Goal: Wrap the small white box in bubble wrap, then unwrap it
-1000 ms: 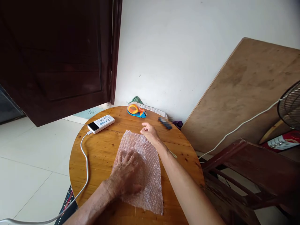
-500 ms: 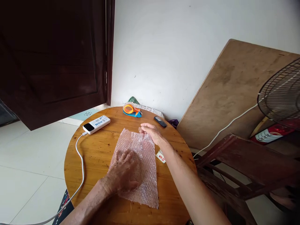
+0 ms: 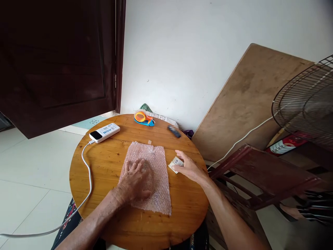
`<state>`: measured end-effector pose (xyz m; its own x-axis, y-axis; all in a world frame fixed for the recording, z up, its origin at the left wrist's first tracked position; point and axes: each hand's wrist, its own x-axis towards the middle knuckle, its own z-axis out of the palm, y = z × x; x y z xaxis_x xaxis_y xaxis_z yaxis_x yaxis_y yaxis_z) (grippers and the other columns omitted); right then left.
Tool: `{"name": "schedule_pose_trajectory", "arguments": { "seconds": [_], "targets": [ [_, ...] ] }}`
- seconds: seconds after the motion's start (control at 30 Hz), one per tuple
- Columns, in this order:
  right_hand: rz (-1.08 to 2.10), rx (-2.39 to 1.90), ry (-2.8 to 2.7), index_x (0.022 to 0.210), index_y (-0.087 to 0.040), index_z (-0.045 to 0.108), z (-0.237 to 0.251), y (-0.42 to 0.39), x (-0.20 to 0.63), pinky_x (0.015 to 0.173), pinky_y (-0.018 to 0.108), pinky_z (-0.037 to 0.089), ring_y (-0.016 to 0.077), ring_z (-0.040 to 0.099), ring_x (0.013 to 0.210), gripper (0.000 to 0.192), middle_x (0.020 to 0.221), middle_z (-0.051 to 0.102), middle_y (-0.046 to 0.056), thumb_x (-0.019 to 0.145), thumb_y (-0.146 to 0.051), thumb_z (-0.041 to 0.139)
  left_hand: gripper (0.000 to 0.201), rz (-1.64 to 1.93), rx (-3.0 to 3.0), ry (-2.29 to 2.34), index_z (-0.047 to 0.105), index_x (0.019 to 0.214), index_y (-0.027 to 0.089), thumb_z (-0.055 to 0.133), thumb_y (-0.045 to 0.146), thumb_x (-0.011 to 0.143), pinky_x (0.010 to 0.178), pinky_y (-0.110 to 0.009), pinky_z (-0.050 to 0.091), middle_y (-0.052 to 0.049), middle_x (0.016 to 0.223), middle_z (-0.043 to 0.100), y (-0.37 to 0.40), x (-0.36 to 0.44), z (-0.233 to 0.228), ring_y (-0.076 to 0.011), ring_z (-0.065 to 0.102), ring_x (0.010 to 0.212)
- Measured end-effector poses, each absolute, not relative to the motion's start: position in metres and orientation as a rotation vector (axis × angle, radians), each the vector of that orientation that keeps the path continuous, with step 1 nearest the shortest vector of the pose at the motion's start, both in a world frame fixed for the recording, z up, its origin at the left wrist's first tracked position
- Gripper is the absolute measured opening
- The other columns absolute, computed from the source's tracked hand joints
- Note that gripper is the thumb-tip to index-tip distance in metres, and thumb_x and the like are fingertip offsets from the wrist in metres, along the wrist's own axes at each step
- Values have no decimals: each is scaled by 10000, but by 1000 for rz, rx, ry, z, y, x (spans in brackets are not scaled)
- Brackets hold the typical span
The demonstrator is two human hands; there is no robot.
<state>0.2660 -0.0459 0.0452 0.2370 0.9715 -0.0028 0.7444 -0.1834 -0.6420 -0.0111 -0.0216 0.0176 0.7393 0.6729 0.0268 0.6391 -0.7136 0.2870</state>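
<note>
A sheet of bubble wrap [image 3: 153,163] lies flat on the round wooden table [image 3: 109,173]. My left hand [image 3: 136,180] rests palm down on the sheet's lower middle, fingers spread. To the sheet's right, my right hand [image 3: 188,167] reaches a small flat box with a printed label [image 3: 176,162]; thumb and fingers close on its edge while it still lies on the table.
A white power bank [image 3: 104,132] with a white cable [image 3: 85,173] sits at the table's far left. An orange and blue tape dispenser [image 3: 143,118] and a dark small device [image 3: 174,131] lie at the far edge. A wooden chair [image 3: 265,173], a leaning board and a fan [image 3: 307,100] stand right.
My right hand left the sheet's top right corner and moved down and right to the small box. The left hand stayed on the sheet. The view shifted slightly right.
</note>
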Motion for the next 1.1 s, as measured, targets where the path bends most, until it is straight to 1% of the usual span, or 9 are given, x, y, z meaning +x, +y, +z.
{"name": "schedule_pose_trajectory", "arguments": {
  "seconds": [0.07,0.13,0.23,0.33,0.47,0.63,0.77,0.97,1.1],
  "targets": [
    [548,-2044,-1577,1346,-194,530,38,-55,268,866,388,511,260,666,1018,661,1175,691,113,713,-290,696,644,190,2688,1046,610,1279,213,736,526,731,1117,-732,188,-201,1554,369,-23,-12,20,-439,286,1446],
    [515,-2061,-1581,1256,-195,589,38,-57,266,783,359,518,232,679,866,533,1007,728,68,738,-293,669,594,217,2687,1078,598,1297,216,702,495,783,1121,-728,196,-194,1548,384,-27,-17,22,-425,301,1444],
    [454,-1986,-1529,1116,-204,638,51,-59,256,745,337,517,213,672,797,388,900,729,33,739,-296,660,511,329,2697,1123,602,1284,227,680,427,820,1127,-680,268,-168,1498,468,-36,-31,18,-389,373,1414],
    [438,-1753,-1537,1130,-225,625,73,-64,233,790,313,521,198,678,880,388,1015,730,30,751,-300,663,478,445,2709,1136,628,1225,228,719,374,779,1104,-665,325,-155,1439,534,-47,-45,7,-387,434,1367],
    [578,-1495,-1816,1187,-254,618,86,-65,184,806,295,519,180,674,899,429,1046,729,8,763,-252,687,559,557,2694,1164,613,1246,218,759,344,721,1098,-651,346,-155,1431,540,-57,-50,-8,-395,449,1344],
    [602,-1486,-2040,1208,-234,624,48,-55,154,965,374,478,229,638,1080,503,1165,696,61,725,-97,655,644,612,2700,1138,545,1338,205,730,337,736,1114,-647,324,-149,1443,527,-62,-50,-17,-383,434,1352],
    [699,-1474,-1911,1361,-237,506,21,-57,167,1016,400,462,238,599,1176,662,1303,628,88,731,-100,654,618,749,2643,1133,528,1341,210,704,356,766,1158,-613,286,-131,1462,506,-67,-53,-21,-351,419,1367],
    [736,-1478,-1784,1133,-238,623,13,-62,175,945,385,507,227,661,1037,411,1120,708,46,737,-138,662,475,756,2576,1178,607,1184,209,716,365,749,1177,-579,280,-134,1409,551,-70,-55,-20,-338,452,1342],
    [686,-1486,-1748,1158,-248,615,9,-61,173,960,395,499,234,653,1069,428,1159,698,53,742,-164,673,429,727,2587,1191,627,1112,208,733,373,730,1178,-588,273,-136,1400,557,-69,-54,-20,-336,456,1340]
  ]
}}
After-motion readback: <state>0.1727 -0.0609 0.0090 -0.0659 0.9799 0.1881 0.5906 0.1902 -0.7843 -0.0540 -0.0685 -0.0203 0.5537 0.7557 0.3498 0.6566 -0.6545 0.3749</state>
